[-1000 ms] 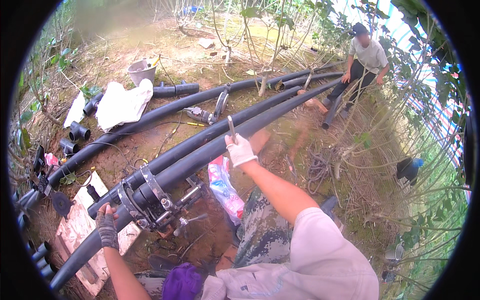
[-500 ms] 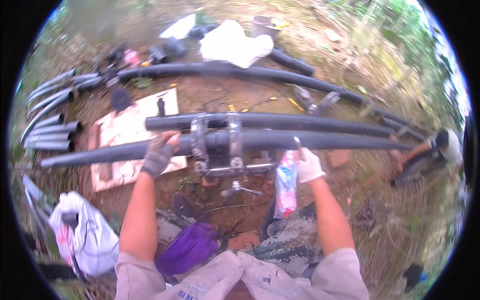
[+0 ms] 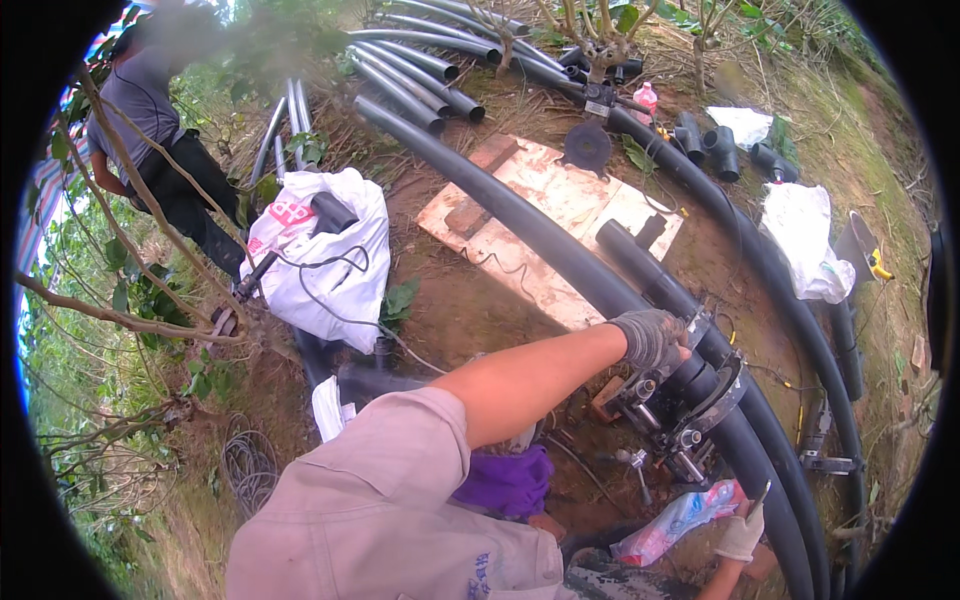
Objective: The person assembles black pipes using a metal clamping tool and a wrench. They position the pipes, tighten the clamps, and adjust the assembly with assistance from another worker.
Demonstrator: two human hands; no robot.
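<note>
My left hand (image 3: pixel 655 340), in a grey glove, is closed on the near black pipe (image 3: pixel 520 215), right beside the metal pipe clamp (image 3: pixel 715 400). The clamp's rings go around this pipe, and a second black pipe (image 3: pixel 650 270) runs alongside it. In a white glove, my right hand (image 3: pixel 742 535) grips a slim metal tool (image 3: pixel 765 491) whose kind I cannot make out. That hand is low at the right, close to the near pipe. A pink and blue plastic packet (image 3: pixel 680 520) lies against it.
A white board (image 3: pixel 560 200) lies under the pipes. Beyond are a long curved pipe (image 3: pixel 740 220), pipe fittings (image 3: pixel 720 150) and stacked pipes (image 3: pixel 410 80). At left, a white sack (image 3: pixel 335 260) sits near branches (image 3: pixel 130 320); a person (image 3: pixel 160 130) stands behind. A purple cloth (image 3: pixel 510 480) lies nearby.
The view has swung left, bringing in the person, the branches and more of the stacked pipes. My left hand is closer to the clamp; my right hand still holds the slim tool.
</note>
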